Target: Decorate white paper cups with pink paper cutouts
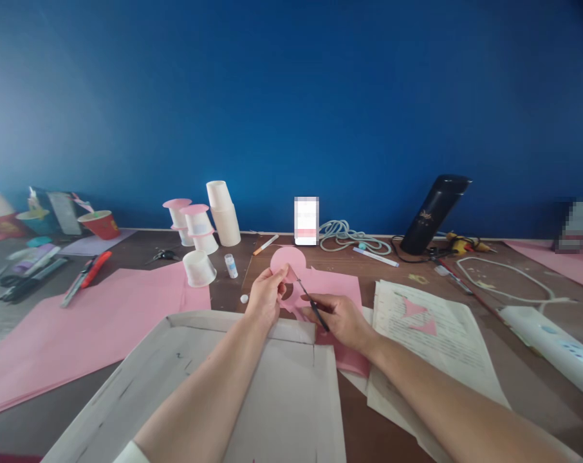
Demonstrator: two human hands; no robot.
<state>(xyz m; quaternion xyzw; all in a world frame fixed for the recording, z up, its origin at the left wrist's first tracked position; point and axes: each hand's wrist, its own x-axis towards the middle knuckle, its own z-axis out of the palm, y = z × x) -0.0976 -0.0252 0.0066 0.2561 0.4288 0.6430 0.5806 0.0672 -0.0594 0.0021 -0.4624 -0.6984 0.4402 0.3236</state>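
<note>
My left hand (265, 296) pinches the lower edge of a pink paper circle (287, 260) and holds it up over the table. My right hand (342, 319) is closed round a small pair of dark-handled scissors (313, 302), whose thin blades point up and left to the circle's edge. Beneath both hands lies a pink paper sheet (337, 286) with curved pieces cut out of it. A white shallow cardboard tray (175, 334) sits right in front of me, under my forearms.
White paper cups (224, 212), some capped with pink discs, stand at the back left beside a glue stick (230, 265). A large pink sheet (79, 328) lies left. Printed pages (431, 328), a power strip (552, 341), cables and a black flask (434, 212) are right.
</note>
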